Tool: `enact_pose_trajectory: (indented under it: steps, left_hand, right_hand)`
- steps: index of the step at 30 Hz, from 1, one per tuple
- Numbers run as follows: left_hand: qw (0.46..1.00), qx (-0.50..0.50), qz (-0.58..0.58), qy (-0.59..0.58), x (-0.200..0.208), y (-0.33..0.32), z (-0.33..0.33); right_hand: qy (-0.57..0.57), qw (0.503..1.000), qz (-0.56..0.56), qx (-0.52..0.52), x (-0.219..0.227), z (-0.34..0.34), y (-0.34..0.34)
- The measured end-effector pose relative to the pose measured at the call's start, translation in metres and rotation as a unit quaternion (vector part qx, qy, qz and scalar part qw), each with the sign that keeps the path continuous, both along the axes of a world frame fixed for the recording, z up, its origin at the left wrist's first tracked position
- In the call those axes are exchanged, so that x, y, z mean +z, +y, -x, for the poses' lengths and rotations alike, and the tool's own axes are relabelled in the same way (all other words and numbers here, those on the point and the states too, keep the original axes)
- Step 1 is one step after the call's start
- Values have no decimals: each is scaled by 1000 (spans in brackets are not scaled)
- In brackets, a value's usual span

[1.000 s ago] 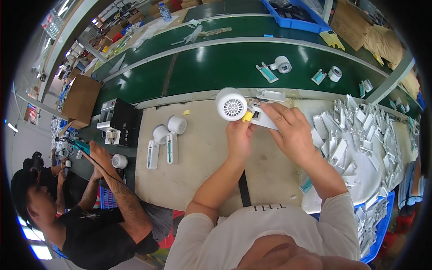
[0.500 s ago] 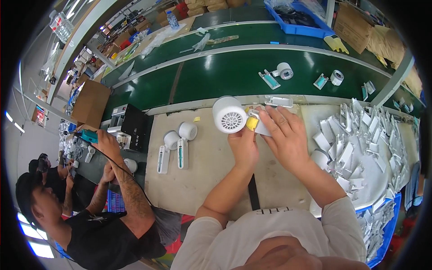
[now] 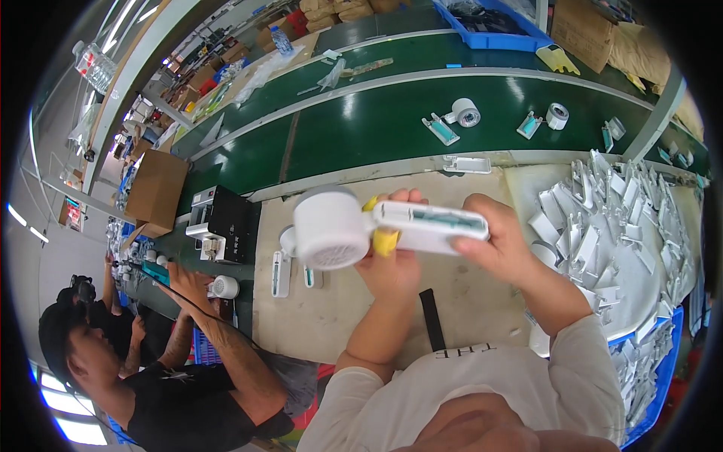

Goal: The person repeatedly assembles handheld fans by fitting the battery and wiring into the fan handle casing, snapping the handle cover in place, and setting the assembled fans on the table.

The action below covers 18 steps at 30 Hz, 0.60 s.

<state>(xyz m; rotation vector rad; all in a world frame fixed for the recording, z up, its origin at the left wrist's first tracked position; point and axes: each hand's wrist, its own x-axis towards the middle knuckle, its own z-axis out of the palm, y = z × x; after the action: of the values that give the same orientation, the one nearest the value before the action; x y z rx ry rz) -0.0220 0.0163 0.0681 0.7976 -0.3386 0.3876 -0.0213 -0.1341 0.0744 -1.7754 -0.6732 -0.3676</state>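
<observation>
White and round-headed, the device (image 3: 399, 218) held by left hand (image 3: 390, 273) and right hand (image 3: 498, 239) partly hides two units (image 3: 280, 276).

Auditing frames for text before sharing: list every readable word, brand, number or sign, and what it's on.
White shirt: dark letters, upside down in view; wording not copied here.
Black machine: tiny pale marks, too small to read.
Bottle, upper left: reddish label, too small to read.
Held device: no lettering visible.
</observation>
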Motion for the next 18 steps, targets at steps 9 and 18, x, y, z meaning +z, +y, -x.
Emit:
enact_pose_trajectory:
  steps: [9, 18]
  left_hand:
    - [996, -57, 57, -34, -18, 32, -28]
    - [997, -65, 40, -9, -23, 27, -38]
  right_hand:
    - [-158, 987, 32, 0, -7, -32, 26]
    - [-168, 984, 65, 2, -18, -44, 12]
